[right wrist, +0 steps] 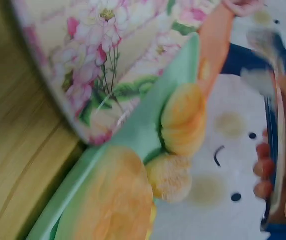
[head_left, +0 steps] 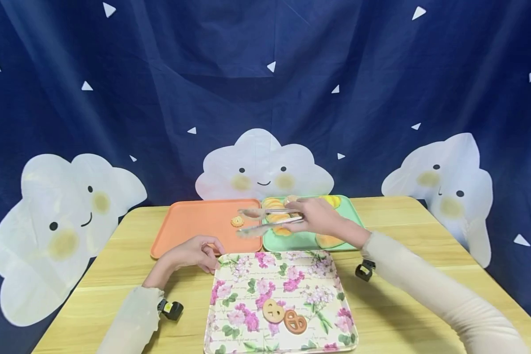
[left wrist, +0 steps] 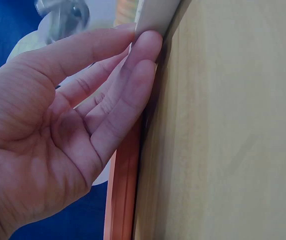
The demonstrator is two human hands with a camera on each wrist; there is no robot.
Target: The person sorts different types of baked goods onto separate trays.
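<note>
My right hand point(head_left: 320, 216) grips metal tongs point(head_left: 253, 230) above the green tray point(head_left: 351, 223). Their tips are spread and hold nothing, reaching over the orange tray point(head_left: 194, 221) near a small round cookie point(head_left: 237, 221). In the right wrist view the tongs point(right wrist: 278, 145) lie along the palm. With thumb and fingertips, my left hand point(head_left: 194, 253) pinches the far left corner of the floral tray point(head_left: 243, 339); the left wrist view shows its pale rim point(left wrist: 155, 17) between them. On that tray lie a pale round cookie point(head_left: 273, 311) with cutouts and a brown pretzel cookie point(head_left: 295, 322).
The green tray bears several toy breads, among them a large flat orange-brown piece point(right wrist: 113, 195), a ridged roll point(right wrist: 182, 120) and a yellow piece point(head_left: 332, 200). All three trays sit close together on a wooden table point(head_left: 102, 285). A dark blue curtain point(head_left: 230, 98) hangs behind.
</note>
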